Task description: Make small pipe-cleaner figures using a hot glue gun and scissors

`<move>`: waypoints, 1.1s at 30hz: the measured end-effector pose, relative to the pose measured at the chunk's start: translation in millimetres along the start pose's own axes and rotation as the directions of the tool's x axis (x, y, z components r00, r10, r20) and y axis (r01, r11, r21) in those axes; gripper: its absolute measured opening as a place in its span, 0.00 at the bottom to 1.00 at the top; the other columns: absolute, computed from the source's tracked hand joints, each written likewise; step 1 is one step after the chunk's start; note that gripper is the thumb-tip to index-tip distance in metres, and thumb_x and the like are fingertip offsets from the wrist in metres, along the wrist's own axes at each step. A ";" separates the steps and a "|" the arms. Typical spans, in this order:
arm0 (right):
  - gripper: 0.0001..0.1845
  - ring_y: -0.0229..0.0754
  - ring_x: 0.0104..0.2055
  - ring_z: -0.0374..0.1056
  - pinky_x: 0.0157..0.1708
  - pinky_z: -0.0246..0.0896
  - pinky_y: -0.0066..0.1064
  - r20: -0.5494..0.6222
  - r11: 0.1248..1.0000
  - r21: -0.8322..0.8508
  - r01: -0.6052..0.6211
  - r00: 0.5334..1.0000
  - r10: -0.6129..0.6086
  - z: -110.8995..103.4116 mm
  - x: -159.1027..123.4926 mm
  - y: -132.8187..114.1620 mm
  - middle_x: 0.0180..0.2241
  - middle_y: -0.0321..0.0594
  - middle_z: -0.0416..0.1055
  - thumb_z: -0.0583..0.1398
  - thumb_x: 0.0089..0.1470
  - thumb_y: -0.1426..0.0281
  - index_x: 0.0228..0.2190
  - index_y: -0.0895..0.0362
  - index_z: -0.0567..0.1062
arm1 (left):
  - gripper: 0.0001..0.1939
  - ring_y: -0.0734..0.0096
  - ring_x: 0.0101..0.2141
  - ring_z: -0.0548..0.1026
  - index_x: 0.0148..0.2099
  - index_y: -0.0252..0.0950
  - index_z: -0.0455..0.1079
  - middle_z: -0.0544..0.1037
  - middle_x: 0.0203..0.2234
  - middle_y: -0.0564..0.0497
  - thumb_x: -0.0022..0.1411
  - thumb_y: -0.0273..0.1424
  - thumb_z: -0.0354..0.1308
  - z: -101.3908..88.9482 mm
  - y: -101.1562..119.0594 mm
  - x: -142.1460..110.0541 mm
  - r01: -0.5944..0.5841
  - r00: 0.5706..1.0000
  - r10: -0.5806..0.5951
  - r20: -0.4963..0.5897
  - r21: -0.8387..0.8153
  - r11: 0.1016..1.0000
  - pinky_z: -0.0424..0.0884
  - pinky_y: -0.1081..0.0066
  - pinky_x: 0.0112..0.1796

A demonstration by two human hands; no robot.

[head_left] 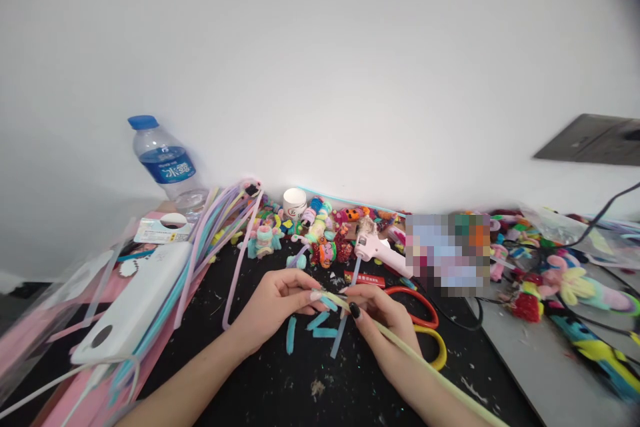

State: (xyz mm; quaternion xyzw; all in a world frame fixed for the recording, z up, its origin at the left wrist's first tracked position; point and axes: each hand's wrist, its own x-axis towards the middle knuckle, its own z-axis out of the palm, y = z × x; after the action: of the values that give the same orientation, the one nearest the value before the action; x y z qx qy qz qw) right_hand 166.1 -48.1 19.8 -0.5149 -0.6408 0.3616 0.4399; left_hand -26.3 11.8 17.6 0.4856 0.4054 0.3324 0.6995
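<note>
A pale yellow pipe cleaner (pixel 415 356) runs between my two hands, and its long end trails over my right forearm. My left hand (pixel 285 300) pinches its front end between thumb and fingers. My right hand (pixel 377 323), with a dark thumbnail, grips it a little further along. Under my fingers lie several short blue pipe cleaner pieces (pixel 290 335) on the black mat (pixel 280 387). Just beyond my right hand rests a pink glue gun (pixel 383 253). A translucent glue stick (pixel 339 337) lies between my hands, partly hidden by the pipe cleaner.
Red- and yellow-handled scissors (pixel 435 350) lie beside my right hand. Pastel pipe cleaners (pixel 200 260), a white power bank-like block (pixel 135 300) and a water bottle (pixel 167 163) are at left. Fuzzy figures (pixel 265 240) line the wall; more lie right, near a black cable (pixel 595 220).
</note>
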 end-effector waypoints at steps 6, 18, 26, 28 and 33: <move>0.07 0.38 0.26 0.69 0.26 0.62 0.25 0.015 0.995 -0.099 0.034 0.999 -0.033 3.1 1.4 3.6 0.26 0.39 0.75 0.56 0.53 0.73 0.33 0.57 0.75 | 0.09 0.68 0.30 0.79 0.33 0.31 0.71 0.80 0.26 0.49 0.50 0.31 0.64 2.7 -0.7 -1.1 0.009 0.999 -0.008 0.049 -0.017 1.000 0.73 0.74 0.32; 0.07 0.36 0.24 0.65 0.24 0.56 0.25 0.016 0.991 -0.115 0.067 0.998 -0.066 7.8 2.7 8.6 0.23 0.38 0.72 0.59 0.51 0.72 0.26 0.58 0.77 | 0.08 0.71 0.27 0.77 0.30 0.31 0.72 0.80 0.23 0.50 0.49 0.30 0.65 5.8 -1.4 -2.0 0.008 1.000 -0.008 0.024 -0.032 0.999 0.71 0.75 0.30; 0.10 0.35 0.21 0.60 0.21 0.53 0.24 -0.028 0.995 -0.067 -0.080 0.997 0.078 9.6 0.1 -0.8 0.19 0.36 0.67 0.58 0.51 0.69 0.22 0.59 0.75 | 0.18 0.73 0.32 0.75 0.43 0.35 0.72 0.78 0.33 0.49 0.48 0.28 0.66 13.4 -8.8 -2.8 -0.003 0.999 0.011 0.042 -0.179 0.984 0.69 0.76 0.33; 0.12 0.35 0.21 0.59 0.21 0.52 0.24 -0.046 0.995 -0.041 -0.093 0.995 0.091 10.3 -0.8 -2.7 0.19 0.35 0.66 0.58 0.52 0.68 0.22 0.59 0.75 | 0.16 0.73 0.33 0.73 0.42 0.35 0.74 0.77 0.35 0.49 0.48 0.27 0.66 16.8 -8.5 -4.5 -0.003 0.997 0.015 0.070 -0.166 0.986 0.68 0.77 0.33; 0.11 0.34 0.20 0.58 0.21 0.51 0.24 -0.046 0.999 -0.046 -0.008 0.999 0.006 13.3 -2.7 -2.2 0.19 0.35 0.67 0.59 0.52 0.69 0.20 0.59 0.74 | 0.05 0.78 0.28 0.69 0.29 0.33 0.77 0.69 0.33 0.51 0.52 0.30 0.63 25.5 -3.8 -9.0 -0.090 0.989 0.095 0.116 -0.048 0.995 0.67 0.76 0.31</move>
State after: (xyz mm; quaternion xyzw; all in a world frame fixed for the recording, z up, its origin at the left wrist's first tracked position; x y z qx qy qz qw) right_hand 153.1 -51.3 16.7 -0.5354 -0.6370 0.3361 0.4412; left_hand -7.4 -7.6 21.2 0.5077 0.3330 0.3439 0.7163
